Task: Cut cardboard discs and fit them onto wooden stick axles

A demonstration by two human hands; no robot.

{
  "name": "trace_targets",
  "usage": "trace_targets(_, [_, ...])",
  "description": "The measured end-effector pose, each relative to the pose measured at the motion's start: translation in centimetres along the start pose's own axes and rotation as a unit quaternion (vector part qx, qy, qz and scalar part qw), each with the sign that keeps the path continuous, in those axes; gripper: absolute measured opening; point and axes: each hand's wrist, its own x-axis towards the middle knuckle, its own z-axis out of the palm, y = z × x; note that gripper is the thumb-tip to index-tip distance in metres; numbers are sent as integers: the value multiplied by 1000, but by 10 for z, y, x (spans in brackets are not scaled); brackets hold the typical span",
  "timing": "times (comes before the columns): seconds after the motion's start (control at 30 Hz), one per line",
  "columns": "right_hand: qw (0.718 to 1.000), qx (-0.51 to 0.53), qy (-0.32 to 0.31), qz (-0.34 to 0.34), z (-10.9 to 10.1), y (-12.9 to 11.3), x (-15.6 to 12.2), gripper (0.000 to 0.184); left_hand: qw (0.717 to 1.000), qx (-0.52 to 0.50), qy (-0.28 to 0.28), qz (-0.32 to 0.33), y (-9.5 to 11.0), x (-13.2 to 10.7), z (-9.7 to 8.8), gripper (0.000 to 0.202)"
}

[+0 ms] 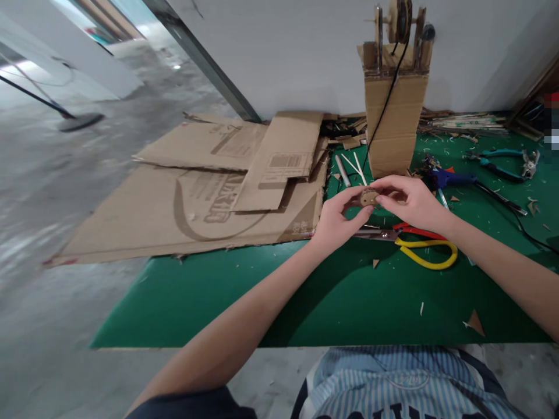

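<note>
A small round cardboard disc [369, 198] with little holes is pinched between both hands above the green table. My left hand [343, 215] grips its left and lower edge with thumb and fingers. From the other side, my right hand [408, 201] presses thumb and fingers on its right edge. Just below the hands lie scissors [425, 256] with one yellow and one red handle, their blades partly behind my left hand. Behind the disc stands a tall cardboard tower [391, 116], topped by a cardboard pulley wheel [399, 20] with a black cord [386, 105] hanging down.
Flattened cardboard sheets [174, 203] cover the table's left side. A blue glue gun [454, 177] and blue-handled pliers [502, 157] lie at right. Thin white sticks [358, 166] and a silvery rod [343, 170] rest beside the tower. Cardboard scraps [475, 323] dot the green table [196, 302].
</note>
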Motion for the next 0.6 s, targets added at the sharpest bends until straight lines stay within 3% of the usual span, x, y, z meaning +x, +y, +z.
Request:
trace_targets(0.43, [999,-37,-8,-17,5,7,-1,26,1000,8,20,1,-3,-1,2,30])
trace_targets(0.6, [995,-85,-22,-48,5,9,-3,27,998,60,30,5,1,-4,2,26])
